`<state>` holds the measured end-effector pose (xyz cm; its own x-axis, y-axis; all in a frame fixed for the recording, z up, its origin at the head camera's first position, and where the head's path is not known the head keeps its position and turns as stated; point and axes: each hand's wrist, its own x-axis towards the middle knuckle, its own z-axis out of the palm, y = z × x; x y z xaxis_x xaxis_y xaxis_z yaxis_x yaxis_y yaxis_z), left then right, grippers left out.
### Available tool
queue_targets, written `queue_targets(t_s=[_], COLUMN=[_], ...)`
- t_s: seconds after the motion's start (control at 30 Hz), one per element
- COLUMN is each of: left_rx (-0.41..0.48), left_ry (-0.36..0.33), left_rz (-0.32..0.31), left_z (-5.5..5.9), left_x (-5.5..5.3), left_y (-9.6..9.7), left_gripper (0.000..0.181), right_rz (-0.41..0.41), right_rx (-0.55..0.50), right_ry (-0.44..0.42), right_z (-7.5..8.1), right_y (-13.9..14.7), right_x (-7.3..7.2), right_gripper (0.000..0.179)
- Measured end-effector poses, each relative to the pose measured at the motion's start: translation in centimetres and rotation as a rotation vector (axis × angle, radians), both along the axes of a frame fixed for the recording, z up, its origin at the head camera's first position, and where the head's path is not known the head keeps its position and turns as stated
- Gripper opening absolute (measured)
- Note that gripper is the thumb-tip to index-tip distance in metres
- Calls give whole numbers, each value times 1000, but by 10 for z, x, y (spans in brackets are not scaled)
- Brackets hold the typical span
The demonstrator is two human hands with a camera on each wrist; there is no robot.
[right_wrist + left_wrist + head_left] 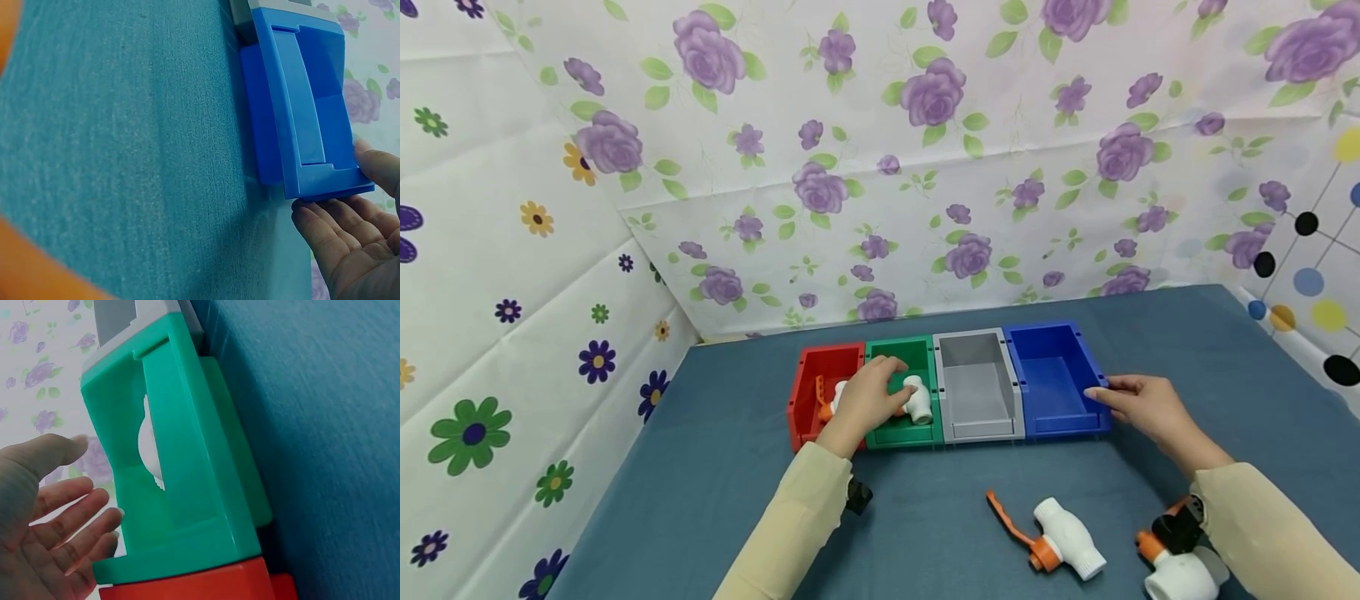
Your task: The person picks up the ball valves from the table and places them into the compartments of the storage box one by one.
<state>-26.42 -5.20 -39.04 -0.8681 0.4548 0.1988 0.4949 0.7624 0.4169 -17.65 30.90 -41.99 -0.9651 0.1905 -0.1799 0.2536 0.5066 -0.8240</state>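
Note:
Four joined open bins stand in a row: red, green, grey and blue. My left hand hovers over the green bin with loosely bent fingers and nothing in its grasp. Inside that bin lies a white ball valve, close by my left thumb. Another ball valve with an orange handle sits in the red bin, partly covered by my left hand. My right hand pinches the right wall of the blue bin, thumb at the rim and fingers against the outside.
On the blue-grey cloth in front of the bins lies a white ball valve with an orange lever. Another white and orange valve is at the right, partly hidden by my right wrist gear. A flowered sheet hangs behind.

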Motion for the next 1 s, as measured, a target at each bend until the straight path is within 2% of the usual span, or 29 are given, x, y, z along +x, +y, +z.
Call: queue_targets(t_s=[0.2, 0.6, 0.83, 1.0], left_rx=[49, 189, 231, 253], left_ry=[38, 22, 24, -8], left_rz=[5, -4, 30, 57], left_z=[1, 0, 5, 6], left_x=[2, 1, 0, -1], left_y=[-5, -16, -25, -29], left_gripper=[34, 32, 29, 31], right_rz=[0, 5, 11, 11], right_rx=[3, 3, 5, 9], right_ry=[0, 3, 11, 12], right_z=[-1, -2, -1, -2], right_y=[0, 0, 0, 0], right_x=[0, 1, 1, 0], right_gripper=[82, 85, 82, 82])
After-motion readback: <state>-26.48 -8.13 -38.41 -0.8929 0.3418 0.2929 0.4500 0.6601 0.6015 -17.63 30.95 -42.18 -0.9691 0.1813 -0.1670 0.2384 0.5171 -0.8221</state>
